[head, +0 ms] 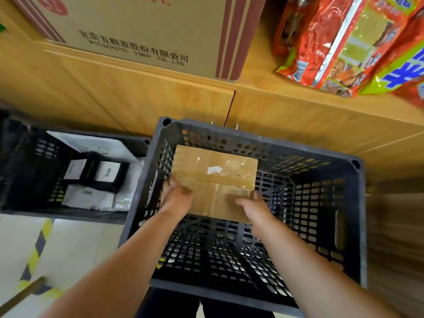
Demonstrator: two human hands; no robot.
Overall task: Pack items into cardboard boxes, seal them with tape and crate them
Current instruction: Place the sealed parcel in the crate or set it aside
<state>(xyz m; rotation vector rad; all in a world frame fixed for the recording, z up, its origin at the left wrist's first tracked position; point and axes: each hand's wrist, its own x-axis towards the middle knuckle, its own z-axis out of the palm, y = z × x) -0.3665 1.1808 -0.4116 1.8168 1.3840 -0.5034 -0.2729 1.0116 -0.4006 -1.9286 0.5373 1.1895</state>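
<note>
**Cardboard box held low inside the black crate**

Black and perforated, a second plastic crate [25, 161] stands at the left on the floor, holding white and black wrapped packages [91, 171]. Yellow-and-black tape [39, 244] runs along the floor in front of it.

Beside it, the main black crate [361, 226] stands against a wooden cabinet [137, 99]. Inside, toward its far left corner, is the taped cardboard box [214, 171]. Whether the box rests on the crate's bottom cannot be told.

The left hand [176, 197] grips the box's near left corner, fingers curled round the edge. The right hand [254, 207] holds the near right corner, thumb on top.

On the cabinet top, a printed carton [142, 31] stands at the left, and red-and-green snack bags [353, 42] lie at the right.
</note>
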